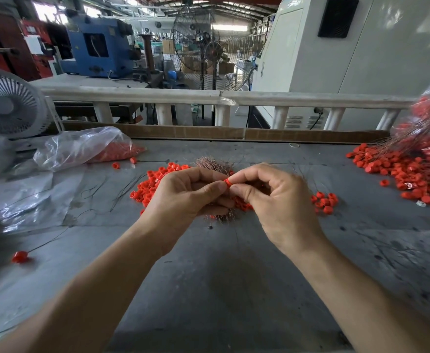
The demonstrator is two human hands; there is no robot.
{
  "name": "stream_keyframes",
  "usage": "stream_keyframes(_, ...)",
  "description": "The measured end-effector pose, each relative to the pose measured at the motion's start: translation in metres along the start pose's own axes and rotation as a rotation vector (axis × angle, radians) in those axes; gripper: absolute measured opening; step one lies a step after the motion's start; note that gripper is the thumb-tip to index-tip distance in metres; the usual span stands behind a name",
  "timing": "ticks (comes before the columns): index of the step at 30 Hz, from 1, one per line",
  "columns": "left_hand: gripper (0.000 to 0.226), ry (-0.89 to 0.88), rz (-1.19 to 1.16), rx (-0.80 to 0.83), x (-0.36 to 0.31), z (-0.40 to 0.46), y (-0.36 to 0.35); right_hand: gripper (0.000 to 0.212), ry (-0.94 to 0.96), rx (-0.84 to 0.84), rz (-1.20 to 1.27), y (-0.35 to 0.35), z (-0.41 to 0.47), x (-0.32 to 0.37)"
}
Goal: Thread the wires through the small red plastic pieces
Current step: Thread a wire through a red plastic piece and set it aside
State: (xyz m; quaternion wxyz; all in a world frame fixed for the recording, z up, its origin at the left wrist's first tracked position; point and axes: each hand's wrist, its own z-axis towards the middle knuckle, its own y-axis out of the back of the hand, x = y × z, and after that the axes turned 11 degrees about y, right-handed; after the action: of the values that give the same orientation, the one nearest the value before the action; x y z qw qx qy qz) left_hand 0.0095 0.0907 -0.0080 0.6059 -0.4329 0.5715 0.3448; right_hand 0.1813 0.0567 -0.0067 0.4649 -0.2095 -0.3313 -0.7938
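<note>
The two hands meet above the middle of the grey table (pixel 208 289). The left hand (pixel 183 197) has its grip closed around a bundle of thin copper-coloured wires (pixel 215 165); the wire ends stick out beyond the fingers on the far side and also below the hand on the near side. The thumb and first finger of this hand pinch one small red plastic piece (pixel 227 182). The right hand (pixel 272 197) pinches the same red piece from the right side with its thumb and first finger, and its other fingers are curled. Whether a wire already passes through the piece, I cannot tell.

Under and behind the hands lies a heap of loose red pieces (pixel 155 182) on the table. A smaller group of red pieces (pixel 324 200) lies just to the right of the right hand. At the far right there is a big pile of red pieces with wires (pixel 407 171) coming out of them, next to a clear bag. At the far left, a clear plastic bag (pixel 86 146) with red pieces inside lies on its side. Near the left edge, a single red piece on a wire (pixel 20 257) lies alone. Some loose dark wires (pixel 124 192) lie left of the heap. A white fan (pixel 7 105) stands at the far left corner.
</note>
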Motion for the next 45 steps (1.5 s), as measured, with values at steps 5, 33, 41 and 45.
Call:
stream_keyframes(5, 0.016, -0.003, -0.009, -0.008, 0.0012, 0.0009, 0.0, 0.015, 0.038, -0.008, -0.037, 0.0011, -0.0002, 0.0002)
stream_keyframes(33, 0.03, -0.035, -0.043, -0.038, 0.0037, 0.0009, -0.0015, 0.014, 0.162, 0.013, -0.144, -0.0073, -0.003, 0.0001)
stream_keyframes(41, 0.018, -0.221, 0.139, -0.114, 0.0079, 0.0033, -0.0035, 0.014, 0.165, -0.041, -0.06, -0.0051, -0.002, -0.0027)
stream_keyframes(45, 0.014, -0.28, 0.222, -0.143, 0.0099, 0.003, -0.0024, 0.016, 0.171, -0.061, -0.055, -0.0068, -0.0017, -0.0024)
